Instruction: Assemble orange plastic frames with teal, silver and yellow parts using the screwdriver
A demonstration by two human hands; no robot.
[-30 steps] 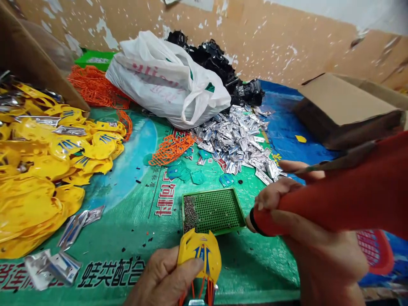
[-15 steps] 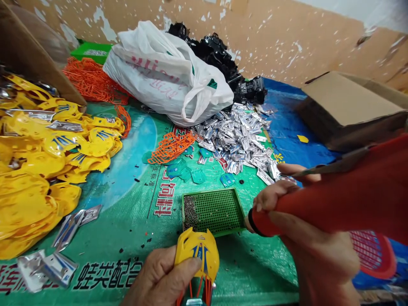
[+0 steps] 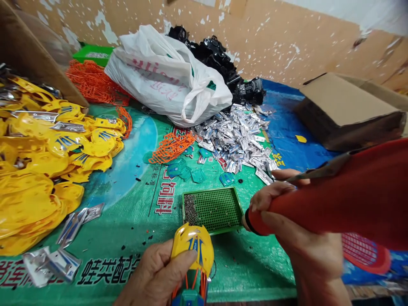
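My left hand [image 3: 159, 270] is closed, thumb on top, on a toy car with a yellow shell [image 3: 194, 244], orange bars and a teal part [image 3: 188, 297] at its near end. Fingers wrapped, my right hand [image 3: 283, 231] grips a large red tool [image 3: 338, 195] that looks like a power screwdriver, a black ring near its front; its tip is hidden by the fingers. Between the hands, just beyond the car, lies a green tray [image 3: 219, 208] with small metal screws [image 3: 190, 207] heaped at its left end.
Yellow shells [image 3: 28, 199] pile up at left beside loose silver pieces [image 3: 52, 263]. Behind the tray lie teal plates [image 3: 197, 175], orange frames [image 3: 172, 147] and a silver heap [image 3: 239, 140]. A white bag [image 3: 153, 76], black parts [image 3: 216, 51] and a carton [image 3: 350, 102] stand farther back.
The car in my left hand has shifted slightly left and upward, showing more of its teal end. My right hand and the red tool have moved slightly left and down.
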